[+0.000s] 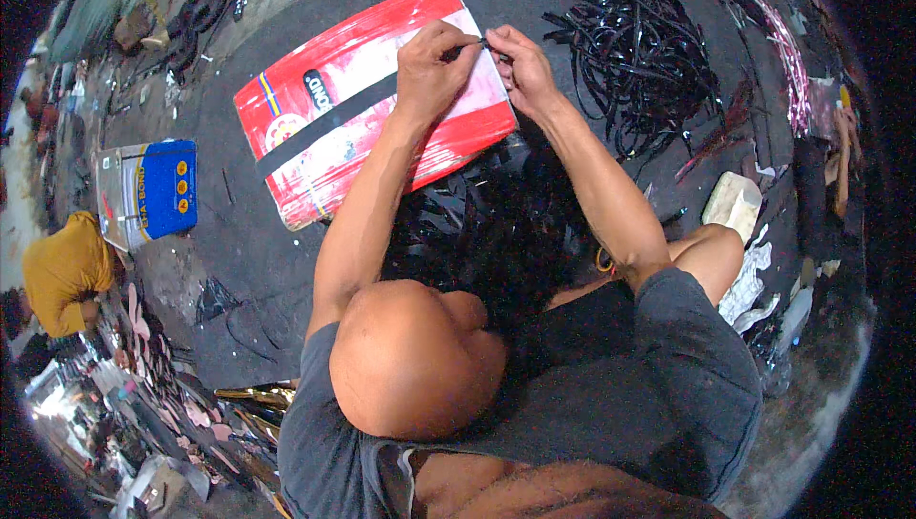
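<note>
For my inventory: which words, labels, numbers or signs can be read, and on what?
Red-and-white panel: large lettering and a round emblem; wording not copied here.
Blue-and-white container: yellow lettering and three round orange symbols; wording not copied.
Smaller print on both is too blurred to read.

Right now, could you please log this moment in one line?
left hand, right hand: holding dark piece; black strip: across red tin; black tangle: right of tin

The left hand (432, 71) and right hand (525, 69) pinch a small dark piece (484, 43) above a red-and-white panel (367, 37). A black strip (329, 125) crosses the panel.
</note>
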Demonstrator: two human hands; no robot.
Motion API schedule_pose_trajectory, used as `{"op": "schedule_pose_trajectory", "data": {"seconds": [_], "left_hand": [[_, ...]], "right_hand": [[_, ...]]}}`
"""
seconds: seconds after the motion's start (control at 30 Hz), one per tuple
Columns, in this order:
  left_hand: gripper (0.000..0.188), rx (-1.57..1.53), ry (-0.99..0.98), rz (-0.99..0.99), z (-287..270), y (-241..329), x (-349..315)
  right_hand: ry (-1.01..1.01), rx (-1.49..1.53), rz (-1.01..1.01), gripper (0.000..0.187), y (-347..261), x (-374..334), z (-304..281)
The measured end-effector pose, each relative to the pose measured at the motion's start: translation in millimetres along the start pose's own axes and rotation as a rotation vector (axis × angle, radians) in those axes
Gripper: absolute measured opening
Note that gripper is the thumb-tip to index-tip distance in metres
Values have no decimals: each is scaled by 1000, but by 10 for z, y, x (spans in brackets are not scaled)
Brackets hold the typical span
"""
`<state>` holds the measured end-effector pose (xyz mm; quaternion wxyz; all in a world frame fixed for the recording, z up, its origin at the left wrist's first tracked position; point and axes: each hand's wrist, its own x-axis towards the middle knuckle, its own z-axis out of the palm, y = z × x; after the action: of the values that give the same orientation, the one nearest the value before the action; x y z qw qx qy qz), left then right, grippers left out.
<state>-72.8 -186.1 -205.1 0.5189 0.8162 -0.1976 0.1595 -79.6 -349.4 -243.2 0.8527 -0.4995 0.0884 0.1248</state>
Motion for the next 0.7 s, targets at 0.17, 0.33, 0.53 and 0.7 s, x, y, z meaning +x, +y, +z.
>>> {"op": "schedule_pose_trajectory", "data": {"seconds": [0.17,0.33,0.53,0.7], "left_hand": [[8,44,42,67,-12,-75,8],[7,59,31,61,-9,-51,5],[7,28,21,96,-6,-115,3],[5,33,6,102,11,-121,20]], "right_hand": [[-24,-154,73,30,-286,38,104],[312,-1328,-496,35,-428,311,433],[301,-1112,-385,30,-111,554,41],[362,-992,-450,31,179,690,-292]]}}
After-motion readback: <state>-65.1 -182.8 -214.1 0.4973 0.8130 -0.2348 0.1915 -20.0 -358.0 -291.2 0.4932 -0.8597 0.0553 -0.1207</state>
